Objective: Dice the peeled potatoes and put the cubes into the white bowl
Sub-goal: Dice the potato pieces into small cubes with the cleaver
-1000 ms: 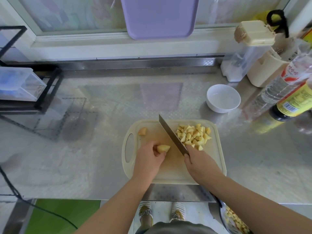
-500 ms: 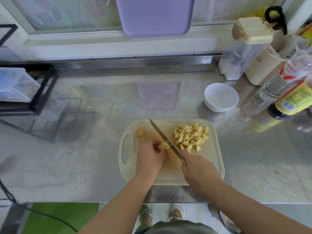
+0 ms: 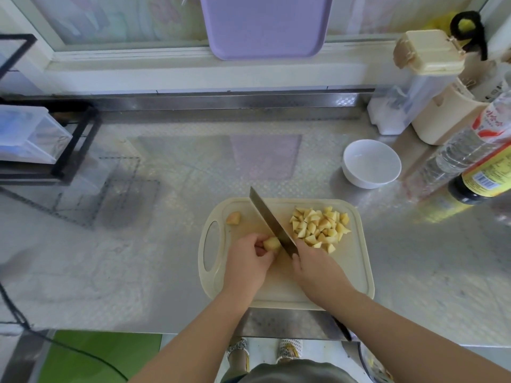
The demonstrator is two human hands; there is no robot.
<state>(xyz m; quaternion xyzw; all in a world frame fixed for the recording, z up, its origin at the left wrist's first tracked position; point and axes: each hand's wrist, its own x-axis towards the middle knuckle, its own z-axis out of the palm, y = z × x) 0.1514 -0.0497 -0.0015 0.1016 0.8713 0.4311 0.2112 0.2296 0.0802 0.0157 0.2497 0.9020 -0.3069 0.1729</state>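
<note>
On the cream cutting board [image 3: 356, 275] my left hand [image 3: 247, 262] pinches a small potato piece [image 3: 271, 243] with curled fingers. My right hand [image 3: 315, 268] grips a knife [image 3: 272, 222]; its blade lies against the right side of that piece, tip pointing to the far left. A pile of several potato cubes [image 3: 320, 228] sits on the board's right part. One lone potato chunk [image 3: 234, 218] lies near the board's far left corner. The white bowl [image 3: 372, 163] stands empty beyond the board to the right.
Two bottles [image 3: 467, 153] and cream containers [image 3: 431, 87] crowd the right back of the steel counter [image 3: 138, 244]. A black rack with a clear box [image 3: 30, 139] stands at the left. A purple tray [image 3: 266, 23] leans at the window. A metal bowl with potato bits [image 3: 373, 363] shows below the counter edge.
The knife has shifted left from beside the cube pile to the piece my left hand holds. The left hand has stayed on that piece.
</note>
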